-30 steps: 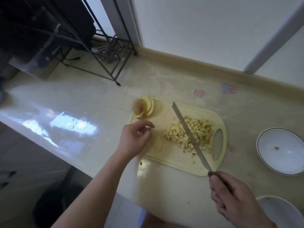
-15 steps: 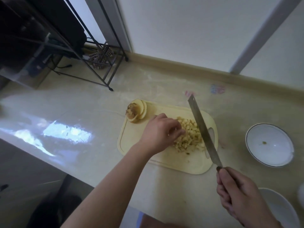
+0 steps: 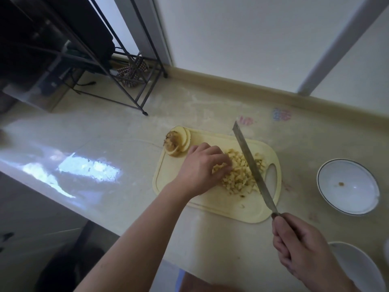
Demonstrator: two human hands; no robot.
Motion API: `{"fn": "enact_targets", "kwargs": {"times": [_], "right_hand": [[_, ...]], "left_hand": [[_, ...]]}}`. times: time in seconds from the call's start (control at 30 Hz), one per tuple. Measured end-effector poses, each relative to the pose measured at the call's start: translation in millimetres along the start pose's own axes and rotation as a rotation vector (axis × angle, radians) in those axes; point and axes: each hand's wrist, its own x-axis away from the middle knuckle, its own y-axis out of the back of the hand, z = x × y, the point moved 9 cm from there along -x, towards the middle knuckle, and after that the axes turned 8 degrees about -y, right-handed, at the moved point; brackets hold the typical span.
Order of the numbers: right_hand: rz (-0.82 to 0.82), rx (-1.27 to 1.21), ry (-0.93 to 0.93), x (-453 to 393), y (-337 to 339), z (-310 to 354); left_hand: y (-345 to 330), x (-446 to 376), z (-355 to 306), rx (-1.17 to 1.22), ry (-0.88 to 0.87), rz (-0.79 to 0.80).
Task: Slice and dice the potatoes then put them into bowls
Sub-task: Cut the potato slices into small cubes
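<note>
A pile of diced potato (image 3: 240,178) lies on the pale yellow cutting board (image 3: 212,204). My left hand (image 3: 202,167) rests on the pile's left side, its fingers curled down around some of the dice. A few potato slices with a brown-skinned end piece (image 3: 177,142) lean together at the board's far left corner. My right hand (image 3: 299,247) grips the handle of a long knife (image 3: 252,165). The blade stretches over the right side of the pile, tip pointing away from me.
A white bowl with a dark rim (image 3: 328,194) stands right of the board, holding one small scrap. Another white bowl (image 3: 362,268) sits at the lower right corner. A black wire rack (image 3: 126,81) stands at the back left. The counter edge runs along the left.
My left hand moved right from the board's near left part onto the diced pile. The knife swung from lying across the pile to its right side, tip further away.
</note>
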Motion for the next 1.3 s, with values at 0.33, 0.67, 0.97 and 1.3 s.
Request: {"fn": "enact_targets", "kwargs": {"times": [0.33, 0.67, 0.97, 1.3], "right_hand": [[0.02, 0.061, -0.01, 1.0, -9.2, -5.7], [0.14, 0.252, -0.05, -10.7, -47.2, -11.3], [0.019, -0.058, 0.019, -6.5, -30.1, 1.9], [-0.015, -0.039, 0.041, -4.1, -21.0, 3.2]], "left_hand": [[27.3, 48.5, 44.7, -0.008, 0.022, -0.012], [17.8, 87.9, 43.9, 0.006, 0.136, -0.29], [7.6, 32.7, 1.8, -0.021, -0.025, -0.248], [7.2, 33.4, 3.4, -0.121, 0.051, -0.289]]}}
